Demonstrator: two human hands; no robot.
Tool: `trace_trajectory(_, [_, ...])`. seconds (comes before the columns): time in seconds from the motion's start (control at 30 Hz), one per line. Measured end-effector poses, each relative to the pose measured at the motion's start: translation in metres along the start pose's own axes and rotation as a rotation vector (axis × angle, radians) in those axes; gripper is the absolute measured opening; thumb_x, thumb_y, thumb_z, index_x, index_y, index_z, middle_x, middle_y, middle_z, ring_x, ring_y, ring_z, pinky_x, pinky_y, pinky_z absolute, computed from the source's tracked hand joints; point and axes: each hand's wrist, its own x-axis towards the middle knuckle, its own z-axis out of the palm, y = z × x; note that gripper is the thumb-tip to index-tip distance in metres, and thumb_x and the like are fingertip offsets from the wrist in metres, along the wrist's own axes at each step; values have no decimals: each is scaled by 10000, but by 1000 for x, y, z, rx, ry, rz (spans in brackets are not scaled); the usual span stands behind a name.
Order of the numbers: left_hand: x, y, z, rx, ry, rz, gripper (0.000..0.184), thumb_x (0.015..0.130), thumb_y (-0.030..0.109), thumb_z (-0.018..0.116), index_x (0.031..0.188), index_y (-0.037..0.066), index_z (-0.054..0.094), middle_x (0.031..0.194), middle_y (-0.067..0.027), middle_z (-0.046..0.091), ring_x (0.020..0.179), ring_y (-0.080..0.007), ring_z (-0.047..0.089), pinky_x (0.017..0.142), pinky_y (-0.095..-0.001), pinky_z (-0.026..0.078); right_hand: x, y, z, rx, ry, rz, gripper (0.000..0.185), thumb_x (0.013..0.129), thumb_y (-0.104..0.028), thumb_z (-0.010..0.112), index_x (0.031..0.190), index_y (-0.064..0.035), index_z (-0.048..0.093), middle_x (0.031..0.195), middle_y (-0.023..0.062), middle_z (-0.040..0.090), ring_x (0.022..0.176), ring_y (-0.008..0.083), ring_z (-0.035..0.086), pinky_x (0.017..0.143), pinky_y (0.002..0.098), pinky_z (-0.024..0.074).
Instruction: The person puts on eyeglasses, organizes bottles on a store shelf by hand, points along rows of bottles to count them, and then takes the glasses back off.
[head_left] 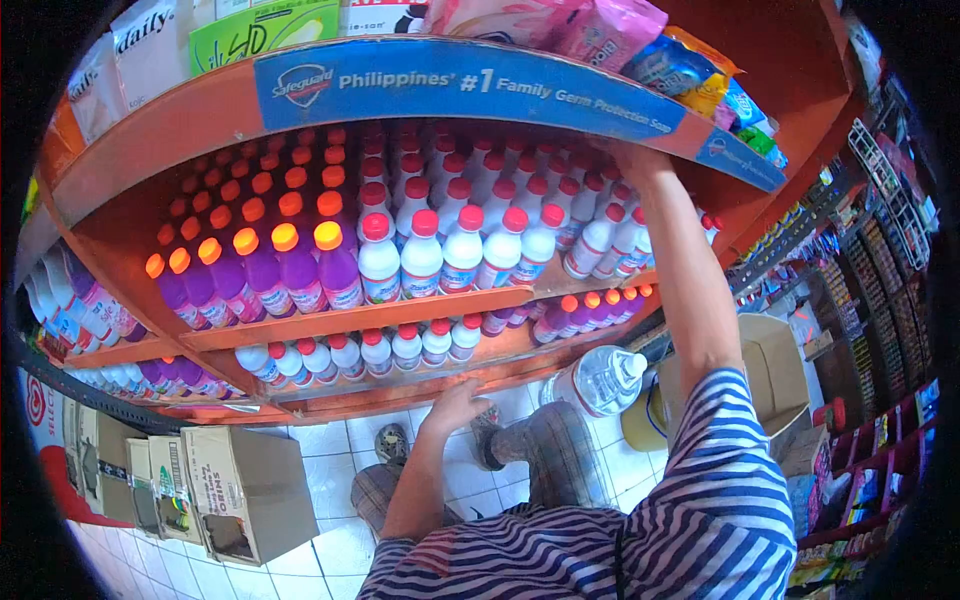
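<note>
My right arm stretches up into the upper shelf, and my right hand (640, 162) is among the back rows of white bottles with red caps (597, 240), under the blue sign strip (470, 90). Its fingers are hidden by the strip and shadow, so any hold on a bottle cannot be seen. My left hand (460, 405) hangs low in front of the bottom shelf's edge (400, 392), fingers out and nothing visible in it. Left of the white bottles stand rows of purple bottles with orange caps (290, 265).
Cardboard boxes (260, 490) stand on the tiled floor at left. A large clear water jug (600, 380), a yellowish bucket (645, 420) and an open carton (770, 375) stand at right. Colourful packs (590, 30) lie on the top shelf. More shelving (880, 270) lines the far right.
</note>
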Motion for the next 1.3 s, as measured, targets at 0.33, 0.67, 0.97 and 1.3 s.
trace_trajectory(0.33, [-2,0,3,165,-5,22,634,777,444,648,1225,20,504,1176,-172,582,1056,-304,575,890,-375,443,-103,-32,-83,-54,-140,6,295,904,-205,548,1135,-25,508,921,71,607,768,133,621,687,256,489])
trace_trajectory(0.67, [1,-9,6,124,1,47,574,771,423,652,1175,32,536,1128,-168,606,1035,-305,580,878,-380,448,-128,-16,-25,-724,-311,-239,262,821,-112,606,1058,-5,575,907,220,621,822,305,633,708,362,483])
trace_trajectory(0.97, [-4,3,0,139,-19,33,554,774,383,647,1176,18,536,1151,-170,595,1070,-315,562,899,-386,438,-128,7,-5,-807,-253,-298,354,801,-99,619,1130,8,542,954,237,604,878,371,604,738,398,476])
trace_trajectory(1.3, [0,-15,8,135,-24,66,558,782,367,659,1193,15,523,1188,-179,573,1088,-302,558,896,-381,447,-160,-2,-19,-625,-41,-468,482,836,-70,582,1288,-7,427,1098,213,581,872,340,619,763,359,481])
